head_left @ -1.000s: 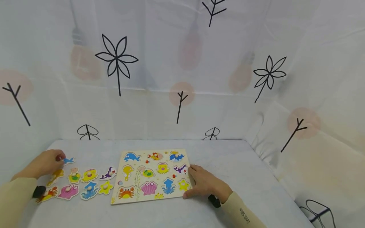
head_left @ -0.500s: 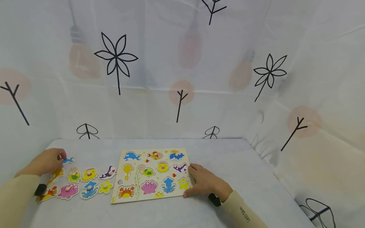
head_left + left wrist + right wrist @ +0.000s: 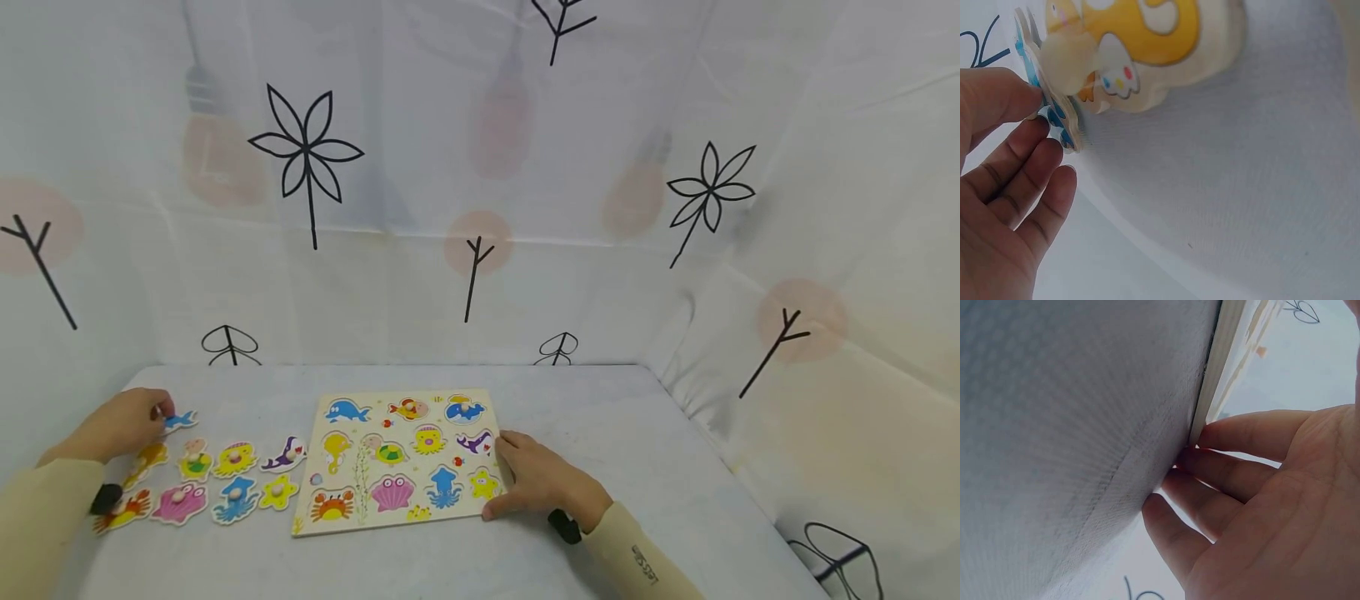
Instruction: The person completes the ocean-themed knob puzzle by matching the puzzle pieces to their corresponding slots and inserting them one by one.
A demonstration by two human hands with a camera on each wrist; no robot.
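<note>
At the table's far left, my left hand (image 3: 129,425) pinches a blue dolphin puzzle piece (image 3: 180,422) between thumb and fingertips. In the left wrist view, the dolphin piece stands edge-on beside a yellow seahorse piece (image 3: 1166,37); the fingers partly cover it. My right hand (image 3: 543,479) touches the right edge of a wooden puzzle board (image 3: 352,527), thumb and fingers spread along it. Its fingertips (image 3: 1207,434) meet the board's side and the tabletop in the right wrist view. A fish piece (image 3: 408,409) and a blue whale piece (image 3: 463,410) sit in the board's top row.
Left of the board lie turtle (image 3: 195,462), octopus (image 3: 236,460), purple shark-like (image 3: 285,456), crab (image 3: 127,510), pink shell (image 3: 180,505), squid (image 3: 236,502) and star (image 3: 278,492) pieces. White patterned cloth (image 3: 412,292) hangs behind the pale table (image 3: 570,400).
The left forearm and hand have shifted very slightly right and up since the first frame. The dolphin piece stays in nearly the same place, and the right hand and board look unchanged.
</note>
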